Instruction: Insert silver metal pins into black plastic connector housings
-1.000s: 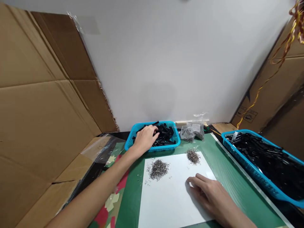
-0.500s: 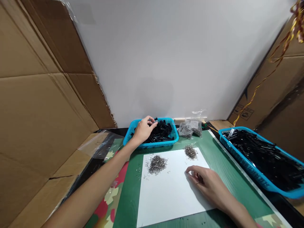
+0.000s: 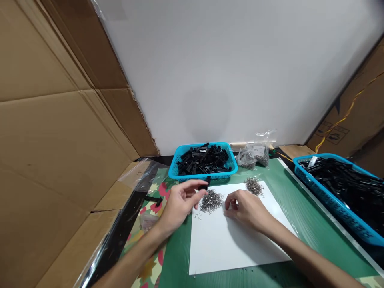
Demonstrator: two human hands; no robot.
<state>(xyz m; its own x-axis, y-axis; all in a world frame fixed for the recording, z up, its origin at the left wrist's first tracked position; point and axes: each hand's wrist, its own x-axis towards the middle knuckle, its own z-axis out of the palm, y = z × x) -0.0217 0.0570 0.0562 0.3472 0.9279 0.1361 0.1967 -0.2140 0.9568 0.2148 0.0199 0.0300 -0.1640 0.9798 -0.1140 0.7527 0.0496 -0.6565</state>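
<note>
Black part [image 3: 209, 181]: partly hidden by the fingertips of the left hand [image 3: 179, 203].
Right hand [image 3: 244, 206]: fingertips curled under; whether they pinch anything cannot be told.
Metal pile [image 3: 212, 201]: single pieces too small to make out.
Bag label [image 3: 258, 151]: print too small to read.
Blue basket at right [image 3: 336, 207]: cut off by the right edge.
Forearms [image 3: 135, 258]: cut off by the bottom edge.
</note>
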